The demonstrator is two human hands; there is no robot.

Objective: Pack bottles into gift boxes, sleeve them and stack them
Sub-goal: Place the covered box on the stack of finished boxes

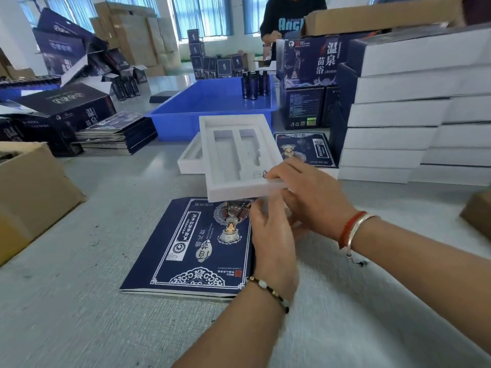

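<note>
A white foam insert tray (233, 155) with empty bottle-shaped cut-outs is held tilted above the table. My right hand (310, 192) grips its near right corner. My left hand (273, 235) is just below that edge, fingers touching the underside. Under them lies a flat navy sleeve (196, 248) with white ornament. A second white insert (190, 159) rests on the table behind the held one. Several dark bottles (255, 85) stand in the blue plastic bin (186, 112) at the back.
A tall stack of white-edged boxes (403, 115) stands at the right, with another navy sleeve (305, 150) at its foot. A pile of flat sleeves (117, 134) and an open brown carton (29, 189) lie left. A person stands behind the far table edge.
</note>
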